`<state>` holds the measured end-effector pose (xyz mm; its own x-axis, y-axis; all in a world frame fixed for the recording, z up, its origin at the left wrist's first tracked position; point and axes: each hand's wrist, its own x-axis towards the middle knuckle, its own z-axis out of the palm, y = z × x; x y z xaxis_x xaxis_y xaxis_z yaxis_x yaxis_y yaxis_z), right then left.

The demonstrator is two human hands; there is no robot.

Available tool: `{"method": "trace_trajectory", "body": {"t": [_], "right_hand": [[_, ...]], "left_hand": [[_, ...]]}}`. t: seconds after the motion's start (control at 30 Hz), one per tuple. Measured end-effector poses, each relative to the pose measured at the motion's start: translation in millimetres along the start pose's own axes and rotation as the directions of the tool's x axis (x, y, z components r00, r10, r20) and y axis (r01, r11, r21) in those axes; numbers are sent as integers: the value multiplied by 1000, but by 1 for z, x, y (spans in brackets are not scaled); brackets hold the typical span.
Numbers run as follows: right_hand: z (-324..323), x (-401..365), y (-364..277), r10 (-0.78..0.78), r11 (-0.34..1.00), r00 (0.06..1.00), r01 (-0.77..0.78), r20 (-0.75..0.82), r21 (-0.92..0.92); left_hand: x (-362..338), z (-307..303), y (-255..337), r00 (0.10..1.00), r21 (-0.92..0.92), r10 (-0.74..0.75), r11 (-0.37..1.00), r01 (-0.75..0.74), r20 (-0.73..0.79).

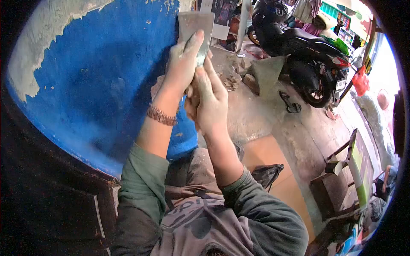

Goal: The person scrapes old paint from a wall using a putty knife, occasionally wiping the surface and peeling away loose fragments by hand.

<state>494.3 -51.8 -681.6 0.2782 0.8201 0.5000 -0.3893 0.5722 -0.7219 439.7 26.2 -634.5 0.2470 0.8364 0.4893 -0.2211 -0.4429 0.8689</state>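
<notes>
A scraper (pixel 194 21) with a broad, flat metal blade points up and away from me, its wide end close to the blue wall's edge. My left hand (pixel 181 66), with a brown bracelet at the wrist, is closed around the lower blade, thumb lying along its face. Just below, my right hand (pixel 210 96) is wrapped around the handle end, which the fingers mostly hide. Pale dust coats both hands. Left of them stands the wall (pixel 106 72), its blue paint peeled to bare grey at the upper left.
A black motorbike (pixel 311 47) stands at the back right, near rubble (pixel 232 79) and a sandal (pixel 290 102) on the floor. Cardboard (pixel 273 158) and a black plastic bag (pixel 267 175) lie close to me. A board with legs (pixel 358 166) is at right.
</notes>
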Motion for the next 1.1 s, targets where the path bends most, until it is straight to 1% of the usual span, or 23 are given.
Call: {"method": "trace_trajectory", "body": {"t": [0.07, 0.13, 0.17, 0.2, 0.23, 0.27, 0.3, 0.33, 0.37, 0.43, 0.47, 0.5, 0.53, 0.57, 0.63, 0.67, 0.7, 0.73, 0.77, 0.83, 0.87, 1.03, 1.1], "right_hand": [[-4, -1, -2, 9, 998, 1000, -10, 10, 68], [-24, -14, 10, 96, 995, 994, -96, 53, -3], [-37, -27, 15, 172, 984, 983, -169, 58, -55], [-52, -44, 24, 248, 965, 967, -240, 63, -108], [-71, -62, 43, 228, 954, 971, -210, 66, -212], [-93, -86, 64, 328, 910, 944, -305, 38, -281], [-107, -109, 72, 439, 866, 898, -417, 22, -275], [-120, -131, 80, 582, 773, 813, -565, -31, -289], [-135, -151, 96, 548, 800, 837, -517, 18, -305], [-142, -171, 95, 653, 732, 758, -627, 8, -267], [-144, -171, 98, 663, 723, 749, -636, 13, -270], [-146, -166, 100, 587, 781, 805, -535, 87, -322], [-137, -156, 93, 574, 806, 811, -535, 114, -251], [-128, -146, 86, 560, 825, 816, -536, 140, -178], [-110, -126, 76, 543, 838, 825, -543, 158, -46], [-102, -116, 73, 540, 836, 828, -548, 149, 11], [-98, -106, 72, 473, 832, 834, -529, 283, 166], [-94, -100, 71, 381, 796, 834, -516, 400, 317], [-90, -95, 69, 383, 796, 834, -517, 398, 315], [-79, -86, 66, 424, 883, 868, -459, 259, 92], [-76, -82, 68, 369, 929, 904, -365, 218, -57], [-76, -71, 59, 364, 929, 910, -339, 199, -151], [-76, -68, 58, 330, 922, 926, -273, 186, -275]], "left_hand": [[-6, 4, 1, 1000, -1, -15, 1000, 15, -14], [-35, 9, -15, 981, 69, -39, 996, 53, -190], [-52, 9, -45, 973, -32, 99, 994, -108, -207], [-75, 3, -79, 975, -79, -26, 997, 8, -219], [-104, -9, -104, 981, -52, -131, 991, 125, -140], [-135, -20, -131, 942, -158, -326, 937, 310, -80], [-160, -27, -151, 911, -159, -396, 912, 377, -111], [-182, -29, -135, 747, -261, -657, 741, 619, -95], [-202, -37, -148, 733, -272, -673, 727, 630, -103], [-229, -51, -181, 583, -110, -751, 637, 763, -311], [-234, -55, -191, 573, -119, -755, 631, 766, -318], [-233, -57, -195, 691, 25, -613, 741, 671, -382], [-228, -57, -191, 791, 177, -450, 813, 555, -414], [-222, -54, -186, 788, 175, -454, 810, 559, -417], [-193, -37, -145, 915, 162, -180, 954, 252, -362], [-179, -30, -133, 915, 162, -180, 954, 251, -362], [-165, -24, -123, 931, -101, -206, 978, 184, -301], [-157, -21, -118, 948, -362, -216, 924, 122, -234], [-154, -21, -117, 947, -364, -219, 923, 124, -233], [-147, -24, -116, 954, -498, -282, 845, 198, -99], [-146, -26, -122, 948, -523, -310, 821, 229, -71], [-134, -21, -121, 962, -690, -267, 707, 153, -61], [-129, -19, -120, 953, -308, -263, 929, 208, -149]]}}
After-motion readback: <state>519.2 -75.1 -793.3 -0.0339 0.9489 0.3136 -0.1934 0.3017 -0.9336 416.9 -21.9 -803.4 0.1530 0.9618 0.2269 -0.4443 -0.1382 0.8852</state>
